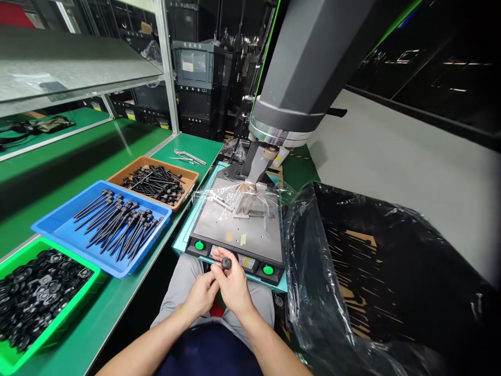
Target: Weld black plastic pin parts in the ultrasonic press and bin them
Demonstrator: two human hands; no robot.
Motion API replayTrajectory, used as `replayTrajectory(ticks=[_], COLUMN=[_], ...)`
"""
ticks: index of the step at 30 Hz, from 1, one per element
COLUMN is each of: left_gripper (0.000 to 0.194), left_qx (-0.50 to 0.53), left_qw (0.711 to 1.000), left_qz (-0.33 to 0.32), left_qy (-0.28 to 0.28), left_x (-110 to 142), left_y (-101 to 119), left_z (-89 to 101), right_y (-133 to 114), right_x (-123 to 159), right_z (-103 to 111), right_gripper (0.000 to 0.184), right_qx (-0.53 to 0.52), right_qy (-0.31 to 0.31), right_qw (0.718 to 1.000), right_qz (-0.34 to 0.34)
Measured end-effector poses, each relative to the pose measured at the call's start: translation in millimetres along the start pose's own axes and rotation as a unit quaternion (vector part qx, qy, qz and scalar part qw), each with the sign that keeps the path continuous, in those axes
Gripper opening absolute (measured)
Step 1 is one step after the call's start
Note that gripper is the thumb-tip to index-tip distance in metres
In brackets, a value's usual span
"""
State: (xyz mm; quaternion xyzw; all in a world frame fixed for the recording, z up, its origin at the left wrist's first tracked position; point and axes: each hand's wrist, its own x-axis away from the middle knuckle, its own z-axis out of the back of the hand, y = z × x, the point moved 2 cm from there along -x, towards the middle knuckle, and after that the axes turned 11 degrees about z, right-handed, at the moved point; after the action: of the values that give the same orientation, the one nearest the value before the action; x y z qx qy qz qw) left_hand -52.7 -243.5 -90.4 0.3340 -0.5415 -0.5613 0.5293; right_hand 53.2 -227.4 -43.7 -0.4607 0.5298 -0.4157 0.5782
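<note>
My right hand (234, 284) is closed in a pinch on a small round black part (226, 263), held just in front of the machine's button panel. Close beside it, my left hand (202, 293) has its fingers curled and touching the right hand's fingers; what it grips, if anything, is hidden. Both hands hover over my lap, below the press machine (238, 224). The machine's metal base plate is partly covered with clear film, and a fixture (247, 201) stands under the horn (258, 162).
On the green bench to my left stand a green tray (78, 303) of black flat parts, a blue tray (58, 224) of black pins and a brown tray (188, 180) of assembled pins. A large box lined with a black bag (391, 271) sits to the right. Two green buttons (199, 245) flank the panel.
</note>
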Motion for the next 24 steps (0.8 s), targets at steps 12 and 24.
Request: replayTrajectory(ticks=[12, 24], left_gripper=[0.019, 0.022], left_qx=[0.061, -0.066], left_qw=[0.987, 0.984], left_qz=[0.087, 0.069], left_qy=[0.119, 0.150], left_x=[22.4, 58.6], left_y=[-7.3, 18.9], left_z=[8.8, 71.3], right_y=[17.9, 11.2], right_x=[-11.4, -23.9], right_z=[19.7, -14.8], right_gripper=[0.042, 0.062], right_qx=[-0.043, -0.042], right_qy=[0.002, -0.127], right_qw=[0.998, 0.991], right_qz=[-0.050, -0.027])
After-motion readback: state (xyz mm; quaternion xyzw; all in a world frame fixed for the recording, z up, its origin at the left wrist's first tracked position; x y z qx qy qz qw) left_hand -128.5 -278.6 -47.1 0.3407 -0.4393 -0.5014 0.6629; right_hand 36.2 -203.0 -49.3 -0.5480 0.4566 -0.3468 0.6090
